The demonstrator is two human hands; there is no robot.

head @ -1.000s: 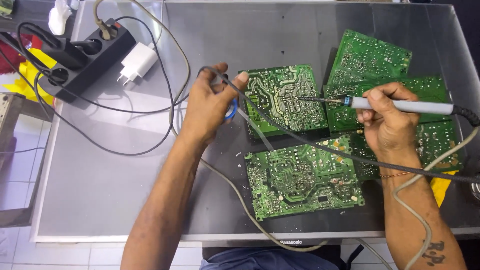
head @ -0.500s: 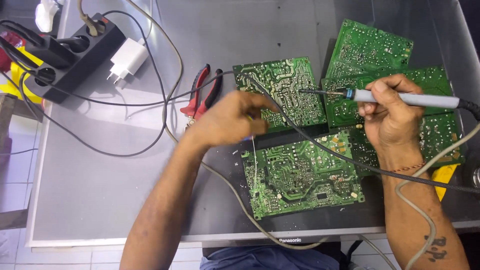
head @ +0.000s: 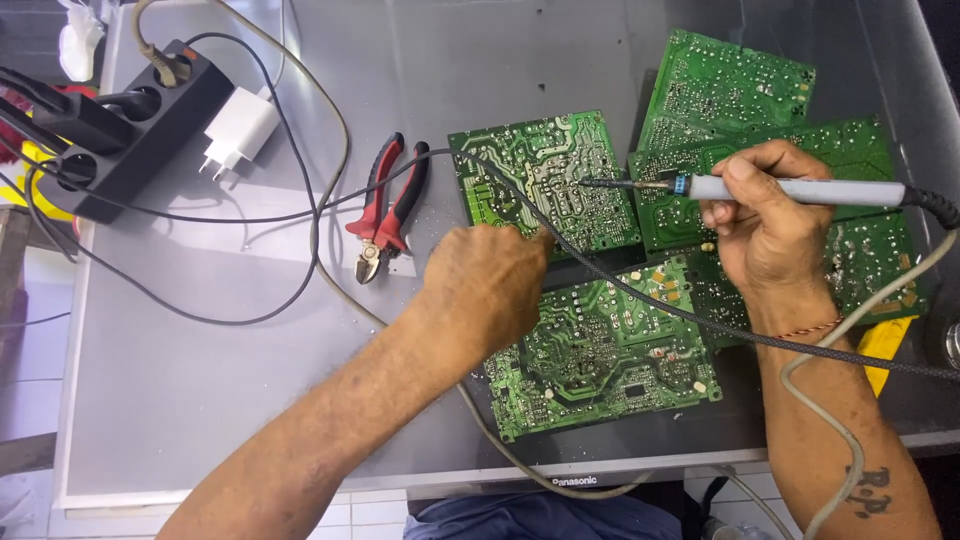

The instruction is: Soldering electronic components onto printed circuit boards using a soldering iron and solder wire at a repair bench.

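The right hand (head: 765, 225) grips a soldering iron (head: 760, 187), tip on the upper-left circuit board (head: 545, 180) on the worktop (head: 200, 380). The left hand (head: 485, 285), loosely curled and empty, steadies that board's edge; a slip could burn those fingertips or the braided cable (head: 640, 295) crossing it.

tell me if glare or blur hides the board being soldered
Head view: sharp, evenly lit; soft glare on the grey table only. The board under the soldering iron reads clearly; the left hand covers its lower edge, the right hand holds the iron.
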